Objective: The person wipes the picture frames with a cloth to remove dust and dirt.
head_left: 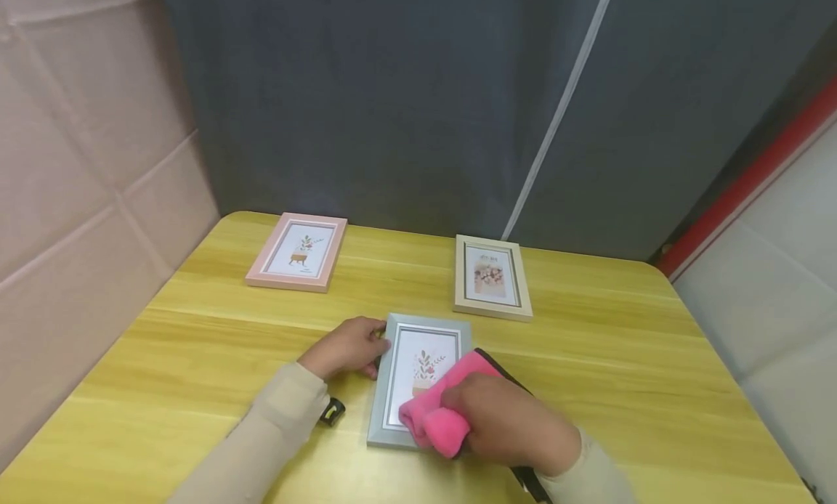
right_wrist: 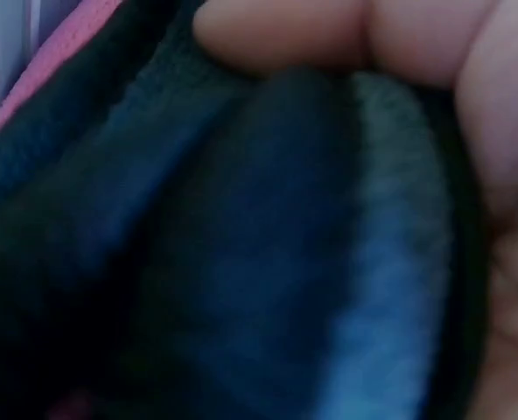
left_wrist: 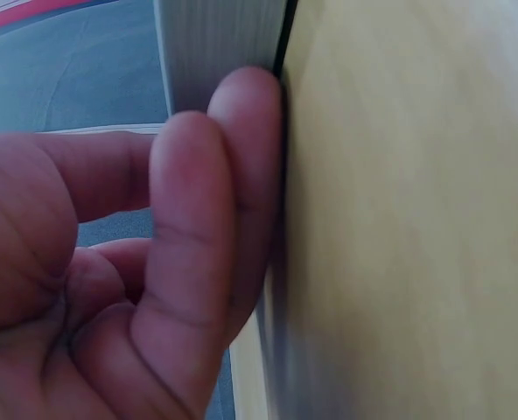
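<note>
A grey-blue picture frame [head_left: 381, 395] with a plant print lies face up near the middle of the table. My left hand [head_left: 349, 346] holds its left edge; in the left wrist view the fingertips [left_wrist: 189, 166] lie against the frame's side [left_wrist: 224, 52], close to the tabletop. Bunched in my right hand [head_left: 506, 417] is a pink cloth [head_left: 447, 428] with dark trim, resting on the frame's lower right part and covering some of the print. The right wrist view shows the fingers curled round dark folds of the cloth [right_wrist: 268, 236], blurred.
A pink picture frame [head_left: 264, 277] lies at the back left of the yellow wooden table [head_left: 196, 359]. Further right, a cream picture frame [head_left: 461, 279] lies near the back edge. A dark grey panel [head_left: 366, 112] stands behind; pale walls flank the table.
</note>
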A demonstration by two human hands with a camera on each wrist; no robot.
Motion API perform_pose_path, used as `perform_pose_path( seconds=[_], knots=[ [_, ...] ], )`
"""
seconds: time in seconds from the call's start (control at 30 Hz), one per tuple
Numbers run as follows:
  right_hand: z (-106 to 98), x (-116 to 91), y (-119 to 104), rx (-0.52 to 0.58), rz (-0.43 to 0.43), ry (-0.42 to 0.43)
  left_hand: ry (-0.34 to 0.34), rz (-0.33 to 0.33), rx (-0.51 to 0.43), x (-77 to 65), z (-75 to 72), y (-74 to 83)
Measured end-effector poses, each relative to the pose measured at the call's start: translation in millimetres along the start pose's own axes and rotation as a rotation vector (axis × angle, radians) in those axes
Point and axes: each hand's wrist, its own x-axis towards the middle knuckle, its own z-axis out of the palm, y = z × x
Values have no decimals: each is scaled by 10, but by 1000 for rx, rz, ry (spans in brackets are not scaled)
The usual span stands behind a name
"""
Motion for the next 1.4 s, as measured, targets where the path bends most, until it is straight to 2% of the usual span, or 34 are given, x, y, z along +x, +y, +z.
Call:
perform_pose_path(
  seconds=[0.07,0.3,0.57,0.7,0.8,0.97,1.07,1.27,1.4],
  knots=[
    [34,9,-46,-33,27,-16,-3,4,5,6,2,-9],
    [135,85,-74,-125,53,73,-4,42,74,-3,-22,-15],
    [151,199,103,-168,101,159,-5,34,95,9,-4,-6],
    [175,264,239,-176,94,215,-2,26,91,9,-1,-10],
    [189,311,327,-130,121,228,1,25,89,13,-12,-25],
    [136,368,380,-27,205,198,-1,24,78,20,-22,-37],
    [106,406,408,16,210,194,1,18,72,10,-23,-33],
    [39,412,498,123,152,220,18,16,55,-2,-25,-22],
    [25,305,477,112,72,225,14,24,42,-7,-19,-21]
  ],
)
